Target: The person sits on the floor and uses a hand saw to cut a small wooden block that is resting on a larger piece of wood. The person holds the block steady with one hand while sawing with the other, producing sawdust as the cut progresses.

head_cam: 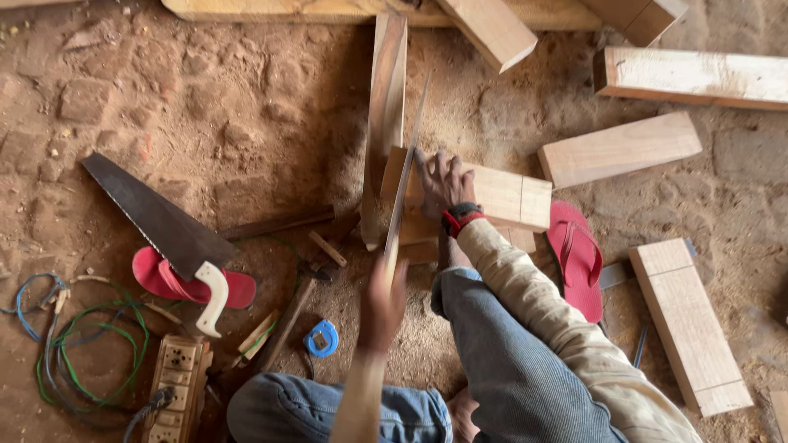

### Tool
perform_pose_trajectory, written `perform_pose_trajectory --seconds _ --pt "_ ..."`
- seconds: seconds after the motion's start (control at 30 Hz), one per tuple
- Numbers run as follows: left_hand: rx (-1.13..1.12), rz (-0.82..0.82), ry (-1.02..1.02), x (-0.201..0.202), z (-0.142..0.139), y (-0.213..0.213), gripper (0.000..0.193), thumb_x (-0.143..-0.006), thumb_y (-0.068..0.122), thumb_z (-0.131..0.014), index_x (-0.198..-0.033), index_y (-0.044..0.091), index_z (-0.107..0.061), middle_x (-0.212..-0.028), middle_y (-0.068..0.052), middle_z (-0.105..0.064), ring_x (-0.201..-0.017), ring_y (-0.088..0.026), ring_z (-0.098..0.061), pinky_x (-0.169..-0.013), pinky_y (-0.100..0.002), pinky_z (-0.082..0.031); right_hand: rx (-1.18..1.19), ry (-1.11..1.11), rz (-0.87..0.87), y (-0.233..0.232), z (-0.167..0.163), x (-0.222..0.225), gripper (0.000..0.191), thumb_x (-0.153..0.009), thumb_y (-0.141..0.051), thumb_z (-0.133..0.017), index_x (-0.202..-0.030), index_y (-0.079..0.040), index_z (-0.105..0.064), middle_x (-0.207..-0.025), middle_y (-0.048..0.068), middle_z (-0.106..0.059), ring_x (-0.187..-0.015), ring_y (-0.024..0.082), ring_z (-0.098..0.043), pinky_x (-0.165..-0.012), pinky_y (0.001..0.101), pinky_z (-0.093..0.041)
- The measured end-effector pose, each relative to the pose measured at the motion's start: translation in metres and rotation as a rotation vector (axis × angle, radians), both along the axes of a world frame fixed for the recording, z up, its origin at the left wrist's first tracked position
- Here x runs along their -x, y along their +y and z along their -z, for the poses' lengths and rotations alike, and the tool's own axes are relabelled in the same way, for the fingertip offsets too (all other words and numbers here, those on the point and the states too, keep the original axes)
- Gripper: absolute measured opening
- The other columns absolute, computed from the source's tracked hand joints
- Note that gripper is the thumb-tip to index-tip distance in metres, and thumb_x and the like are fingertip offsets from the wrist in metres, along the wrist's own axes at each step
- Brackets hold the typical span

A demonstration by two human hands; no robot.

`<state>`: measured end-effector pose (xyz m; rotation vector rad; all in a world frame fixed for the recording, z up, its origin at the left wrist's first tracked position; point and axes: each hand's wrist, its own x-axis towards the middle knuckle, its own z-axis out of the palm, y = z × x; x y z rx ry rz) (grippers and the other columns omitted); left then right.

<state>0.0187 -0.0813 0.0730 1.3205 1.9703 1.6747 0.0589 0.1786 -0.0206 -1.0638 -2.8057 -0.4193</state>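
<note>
The wooden block [501, 197] lies on the sandy floor [246, 107] and serves as landmark. The right hand [443, 180] rests flat on it, grip open, fingers spread. The left hand [382, 308], just below the block, has its grip closed around a thin saw blade [406, 180] crossing the block's left end. A handsaw [160, 221] lies well left of the block.

left hand [382, 305]: curled into a fist out in front of you, thumb side up, a bit blurred
left arm: bare forearm, coming straight up from the bottom middle
right hand [446, 182]: palm down, fingers [428, 166] spread flat and pointing away from you
right arm: reaches in from the lower right, nearly straight, crossing above your knee
</note>
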Motion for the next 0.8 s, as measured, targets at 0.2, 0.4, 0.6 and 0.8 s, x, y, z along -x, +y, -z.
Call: perform_pose_trajectory --seconds 0.2,0.4,0.6,0.8 --pt "0.31 -0.062 -0.022 -0.047 -0.027 -0.143 0.05 -0.109 0.024 -0.049 -0.151 -0.003 -0.044 -0.081 -0.015 -0.069 -0.054 -0.01 -0.067 -0.041 -0.023 -0.055 0.045 -0.055 0.002 0.003 0.016 -0.003 0.08 -0.09 -0.026 -0.065 -0.161 -0.022 -0.03 -0.146 0.023 -0.045 -0.122 0.048 -0.052 -0.072 0.0638 -0.056" --pt "0.351 0.033 -0.192 0.0 -0.004 -0.009 0.022 -0.106 0.019 -0.058 -0.118 0.001 -0.066 -0.07 -0.012 -0.071 -0.051 -0.013 -0.063 -0.043 -0.029 -0.046 0.051 -0.038 0.002 -0.001 0.002 -0.002 0.082 -0.091 -0.027 -0.066 -0.163 -0.025 -0.027 -0.148 0.024 -0.043 -0.122 0.048 -0.051 -0.074 0.0665 -0.054" --pt "0.269 -0.01 -0.035 0.032 0.032 0.088 0.024 -0.107 0.021 -0.062 -0.117 0.0 -0.06 -0.094 -0.021 -0.073 -0.082 -0.032 -0.075 -0.063 -0.04 -0.057 0.324 -0.019 0.057 -0.008 -0.005 -0.004 0.111 -0.064 -0.049 -0.08 -0.155 -0.023 -0.023 -0.152 0.024 -0.037 -0.127 0.054 -0.041 -0.082 0.0722 -0.047" --pt "0.463 -0.057 -0.228 -0.04 0.015 -0.111 0.037 -0.1 0.017 -0.059 -0.131 -0.004 -0.056 -0.074 -0.012 -0.076 -0.04 -0.014 -0.059 -0.033 -0.027 -0.049 0.184 -0.047 0.043 -0.004 0.015 -0.005 0.1 -0.077 -0.036 -0.077 -0.161 -0.025 -0.025 -0.15 0.023 -0.04 -0.126 0.05 -0.046 -0.078 0.0673 -0.051"
